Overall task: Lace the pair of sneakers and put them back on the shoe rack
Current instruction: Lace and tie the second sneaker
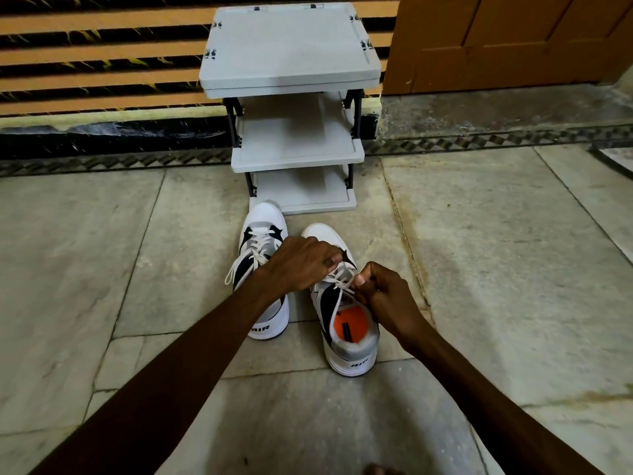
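Note:
Two white, grey and navy sneakers stand side by side on the stone floor, toes toward a grey three-shelf shoe rack [297,156]. The left sneaker [261,248] is laced, with a loop of lace hanging on its left side. The right sneaker [346,323] shows an orange insole and white laces [337,281] crossing its tongue. My left hand [301,260] lies across the right sneaker's front, fingers closed on the lace. My right hand [383,294] is closed on the lace at the sneaker's right side. The lace ends are hidden in both hands.
The rack's shelves hold nothing and it stands against a striped orange and black wall. A wooden door [513,39] is at the back right, above a stone step. Pale floor slabs [513,269] spread to both sides.

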Tool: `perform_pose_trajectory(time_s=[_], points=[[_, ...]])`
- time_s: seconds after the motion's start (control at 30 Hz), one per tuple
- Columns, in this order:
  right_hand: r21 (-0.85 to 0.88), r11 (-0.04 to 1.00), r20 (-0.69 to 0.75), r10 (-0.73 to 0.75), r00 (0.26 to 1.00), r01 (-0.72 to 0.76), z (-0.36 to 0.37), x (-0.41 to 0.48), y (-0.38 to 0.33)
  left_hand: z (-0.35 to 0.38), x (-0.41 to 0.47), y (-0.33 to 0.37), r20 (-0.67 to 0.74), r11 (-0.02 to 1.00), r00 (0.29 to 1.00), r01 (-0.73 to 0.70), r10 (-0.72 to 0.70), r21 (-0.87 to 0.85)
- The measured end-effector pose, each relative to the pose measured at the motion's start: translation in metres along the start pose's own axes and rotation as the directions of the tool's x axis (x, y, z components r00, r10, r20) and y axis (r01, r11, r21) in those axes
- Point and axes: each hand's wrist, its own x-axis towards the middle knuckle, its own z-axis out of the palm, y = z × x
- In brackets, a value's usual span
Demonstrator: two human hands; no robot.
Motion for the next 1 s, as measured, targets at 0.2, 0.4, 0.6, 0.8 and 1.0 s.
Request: perform_pose_trajectory(time_s=[0.2,0.4,0.6,0.8,1.0], points=[[-0.01,1.0,-0.01,-0.02,1.0,0.02,0.001,-0.003,0.004,-0.001,-0.001,0.001,-0.037,0.998,0.999,-0.018,0.02,0.06],[-0.03,1.0,-0.017,-0.005,1.0,0.005,0.002,-0.006,0.006,0.0,-0.002,0.0,-0.045,0.998,0.999,-0.001,0.004,0.067],[-0.058,0.998,-0.008,0.017,1.0,-0.017,0.001,-0.006,0.008,-0.002,-0.003,0.004,-0.02,0.998,1.0,0.01,-0.009,0.054],[-0.037,0.995,0.176,0.101,0.979,-0.095,-0.01,0.002,-0.007,0.011,-0.009,0.018,-0.001,0.995,0.996,0.094,-0.094,0.022],[-0.447,0.831,0.519,-0.06,0.853,0.331,-0.015,-0.02,-0.037,0.004,-0.02,0.011,0.043,0.851,0.957,0.275,-0.287,-0.448]])
